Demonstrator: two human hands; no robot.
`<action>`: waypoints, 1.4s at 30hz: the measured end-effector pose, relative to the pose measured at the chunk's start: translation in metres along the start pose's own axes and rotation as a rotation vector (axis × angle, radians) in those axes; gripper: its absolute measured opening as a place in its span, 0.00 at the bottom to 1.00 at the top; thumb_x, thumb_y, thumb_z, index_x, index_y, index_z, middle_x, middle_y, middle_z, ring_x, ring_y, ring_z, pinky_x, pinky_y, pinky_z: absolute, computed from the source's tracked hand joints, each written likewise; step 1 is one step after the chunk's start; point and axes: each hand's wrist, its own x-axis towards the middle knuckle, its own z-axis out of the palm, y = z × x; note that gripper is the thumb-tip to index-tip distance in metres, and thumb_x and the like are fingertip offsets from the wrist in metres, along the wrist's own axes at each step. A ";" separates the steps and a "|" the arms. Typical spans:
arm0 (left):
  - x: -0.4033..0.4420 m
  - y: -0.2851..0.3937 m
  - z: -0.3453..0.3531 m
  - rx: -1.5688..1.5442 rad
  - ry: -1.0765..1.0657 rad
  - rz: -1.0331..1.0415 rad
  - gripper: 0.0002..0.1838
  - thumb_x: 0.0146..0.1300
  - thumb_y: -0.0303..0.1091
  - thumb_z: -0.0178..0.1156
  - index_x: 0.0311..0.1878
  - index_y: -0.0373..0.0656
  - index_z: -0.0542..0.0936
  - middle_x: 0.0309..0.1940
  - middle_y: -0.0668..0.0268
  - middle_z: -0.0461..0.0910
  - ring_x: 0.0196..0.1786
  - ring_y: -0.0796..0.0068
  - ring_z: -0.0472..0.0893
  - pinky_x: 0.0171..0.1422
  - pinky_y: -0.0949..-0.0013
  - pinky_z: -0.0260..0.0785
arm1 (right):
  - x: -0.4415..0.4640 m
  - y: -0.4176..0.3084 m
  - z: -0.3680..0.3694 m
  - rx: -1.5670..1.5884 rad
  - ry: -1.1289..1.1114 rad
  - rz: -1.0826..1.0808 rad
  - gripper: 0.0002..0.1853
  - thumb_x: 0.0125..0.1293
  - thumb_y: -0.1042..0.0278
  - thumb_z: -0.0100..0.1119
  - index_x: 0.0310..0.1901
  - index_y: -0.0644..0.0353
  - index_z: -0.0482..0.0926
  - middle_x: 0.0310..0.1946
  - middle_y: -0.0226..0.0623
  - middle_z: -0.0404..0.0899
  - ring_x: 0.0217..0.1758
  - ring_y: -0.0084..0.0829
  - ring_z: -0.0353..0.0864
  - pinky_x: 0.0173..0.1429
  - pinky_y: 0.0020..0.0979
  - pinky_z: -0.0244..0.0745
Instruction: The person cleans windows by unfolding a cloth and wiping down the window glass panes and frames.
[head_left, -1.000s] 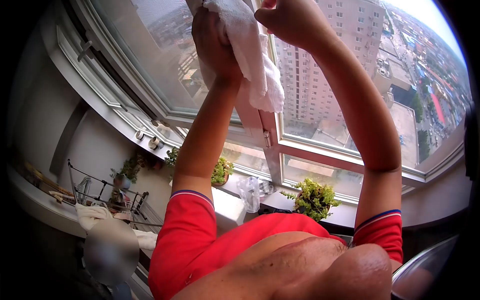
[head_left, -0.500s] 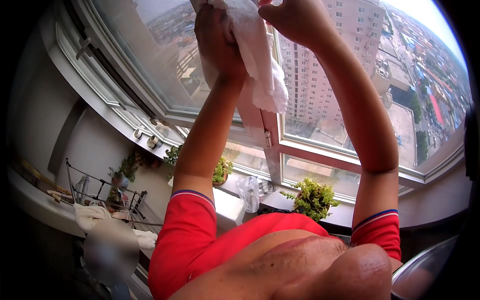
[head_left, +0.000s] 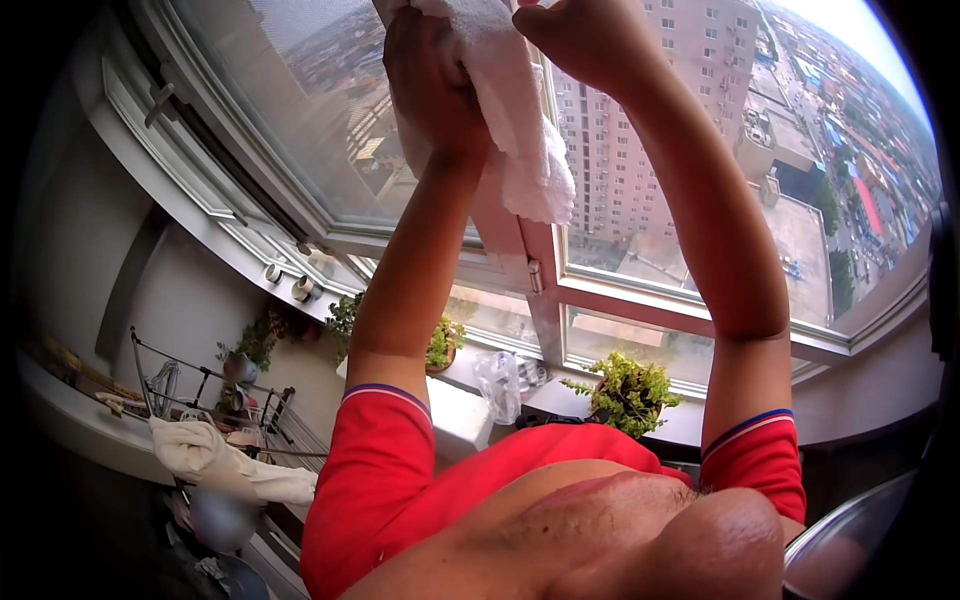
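Observation:
A white towel (head_left: 510, 110) hangs in front of the window frame post (head_left: 530, 250) at the top centre. My left hand (head_left: 430, 85) is raised at the towel's left side, its fingers wrapped round the cloth. To the right of the towel, my right hand (head_left: 590, 40) is up at the top edge of the view, with its fingers curled in. The tips of the right hand are partly cut off, and what they hold, if anything, cannot be made out. The towel's loose end drapes down between my forearms.
Below the window, the sill (head_left: 555, 398) carries a potted plant (head_left: 630, 393), a clear plastic bag (head_left: 497, 385) and small cups (head_left: 303, 288). A drying rack (head_left: 205, 385) with a cream cloth (head_left: 190, 447) stands at the lower left. A window handle (head_left: 160, 103) juts out at the upper left.
The towel and my left hand have shifted slightly right from the earliest frame. My right elbow has moved a little left. More of the cream cloth on the rack shows.

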 end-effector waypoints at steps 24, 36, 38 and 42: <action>0.001 0.001 0.003 0.030 0.025 0.012 0.34 0.56 0.43 0.76 0.64 0.40 0.77 0.64 0.53 0.79 0.67 0.45 0.77 0.74 0.50 0.68 | 0.000 -0.011 0.000 0.046 -0.008 0.067 0.35 0.58 0.75 0.59 0.71 0.59 0.75 0.46 0.51 0.88 0.47 0.45 0.88 0.56 0.41 0.81; -0.001 -0.001 0.003 0.083 0.015 0.013 0.32 0.59 0.43 0.75 0.64 0.41 0.77 0.65 0.53 0.79 0.68 0.45 0.77 0.74 0.50 0.69 | 0.005 0.006 0.011 -0.058 0.104 -0.055 0.33 0.57 0.72 0.61 0.68 0.61 0.78 0.48 0.53 0.86 0.50 0.52 0.86 0.58 0.45 0.80; 0.000 0.001 0.004 0.078 0.035 0.041 0.31 0.60 0.44 0.74 0.64 0.41 0.77 0.65 0.53 0.79 0.68 0.45 0.77 0.73 0.49 0.69 | 0.006 0.007 0.014 -0.093 0.150 -0.108 0.33 0.57 0.71 0.61 0.68 0.61 0.78 0.48 0.53 0.86 0.50 0.53 0.86 0.58 0.46 0.80; 0.001 0.005 0.004 0.032 0.067 0.046 0.21 0.69 0.37 0.66 0.62 0.40 0.79 0.64 0.53 0.80 0.68 0.46 0.77 0.72 0.49 0.70 | 0.002 0.008 0.017 -0.117 0.095 -0.077 0.32 0.59 0.70 0.61 0.69 0.62 0.76 0.49 0.56 0.85 0.48 0.56 0.87 0.56 0.48 0.81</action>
